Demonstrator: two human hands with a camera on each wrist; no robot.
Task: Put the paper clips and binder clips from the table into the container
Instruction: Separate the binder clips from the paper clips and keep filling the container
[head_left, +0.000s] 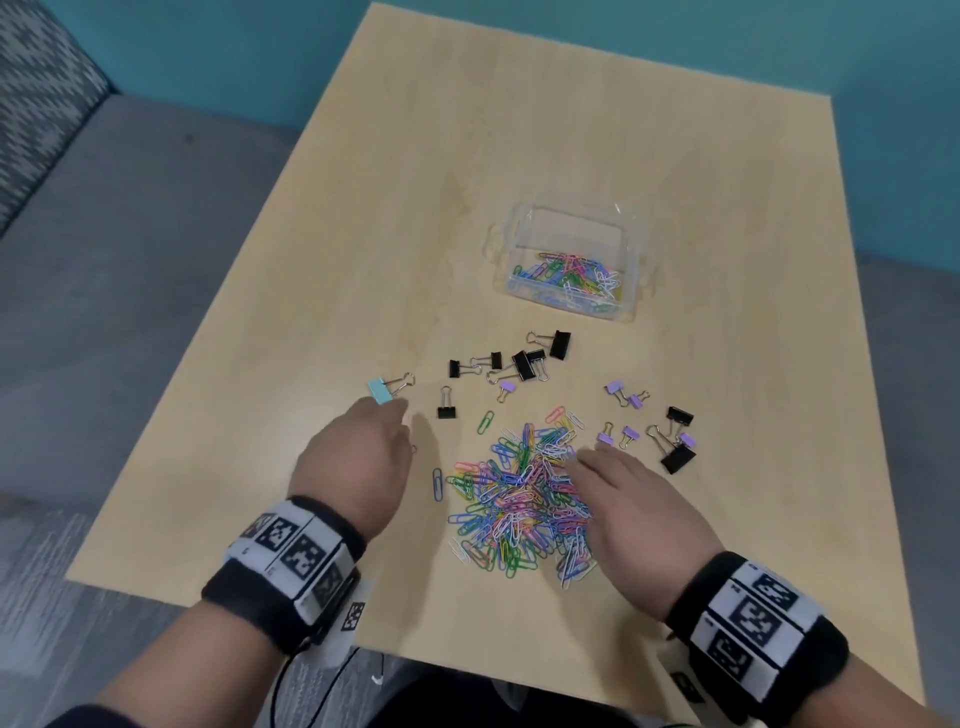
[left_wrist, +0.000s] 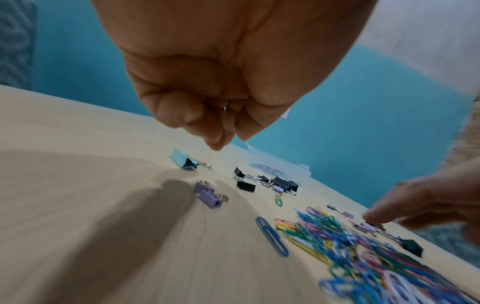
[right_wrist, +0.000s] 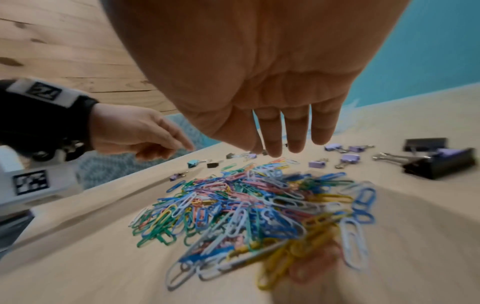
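The left hand (head_left: 358, 457) hangs above the table (head_left: 519, 130) near its front edge, fingers curled together; a glint of metal shows between them in the left wrist view, though I cannot tell what it is. The right hand (head_left: 628, 493) hovers with straight, slightly spread fingers over the heap of coloured paper clips (head_left: 519, 499) (nothing in its grasp). Binder clips (head_left: 519, 364), black, purple and one light blue, lie scattered just beyond the heap. The clear container (head_left: 631, 291) stands farther back toward the right edge, some paper clips in it.
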